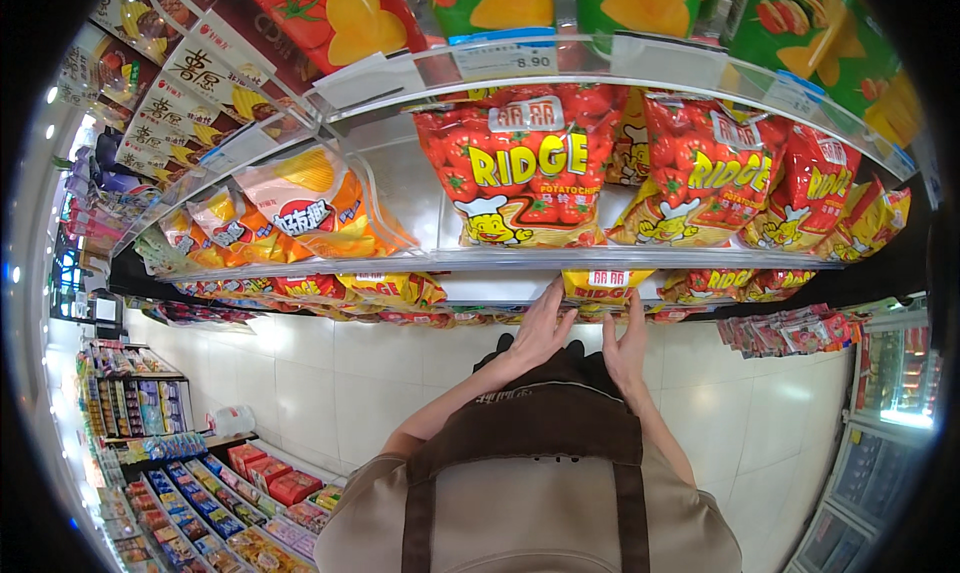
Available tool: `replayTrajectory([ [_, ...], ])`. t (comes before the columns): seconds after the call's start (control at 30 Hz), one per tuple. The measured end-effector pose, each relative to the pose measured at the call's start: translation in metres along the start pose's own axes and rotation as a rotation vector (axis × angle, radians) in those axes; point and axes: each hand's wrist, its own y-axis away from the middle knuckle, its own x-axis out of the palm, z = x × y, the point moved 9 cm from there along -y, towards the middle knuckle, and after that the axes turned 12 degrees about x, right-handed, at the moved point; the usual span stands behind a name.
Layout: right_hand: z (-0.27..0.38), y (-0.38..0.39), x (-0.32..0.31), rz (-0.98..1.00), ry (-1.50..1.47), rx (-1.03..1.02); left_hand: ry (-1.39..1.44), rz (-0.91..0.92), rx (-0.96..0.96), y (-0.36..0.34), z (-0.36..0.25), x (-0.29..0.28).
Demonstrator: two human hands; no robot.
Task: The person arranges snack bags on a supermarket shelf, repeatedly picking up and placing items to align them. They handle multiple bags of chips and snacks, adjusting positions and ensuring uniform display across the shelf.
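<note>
A yellow and red bag of potato chips (605, 286) stands on the lower shelf in front of me, between my two hands. My left hand (542, 331) reaches up to the bag's left side, fingers stretched and thumb apart. At the bag's right side is my right hand (625, 348), its fingers also extended and pointing up. Both sets of fingertips are at the bag's edges; whether they press on it is hard to see. Only the top of this bag shows, as the shelf above covers part of the view.
Above is a shelf with red tomato chip bags (525, 173) and orange chip bags (300, 208), behind a clear front rail (720, 68). More bags (705, 285) flank my hands. Snack racks (200, 503) stand at lower left, glass-fronted coolers (850, 483) at right. Pale tiles (720, 393) cover the floor.
</note>
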Motion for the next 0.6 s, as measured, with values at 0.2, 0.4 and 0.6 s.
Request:
replayTrajectory([
  [0.2,0.033,0.005,0.037,0.082,0.001,-0.088,-0.123,-0.133,-0.067,0.020,0.012,-0.051],
  [0.4,0.074,-0.009,0.083,0.265,0.066,-0.148,-0.234,-0.310,-0.107,0.036,0.044,-0.103],
  [0.6,0.070,-0.045,0.141,0.341,0.191,-0.259,-0.299,-0.352,-0.219,0.037,0.085,-0.134],
])
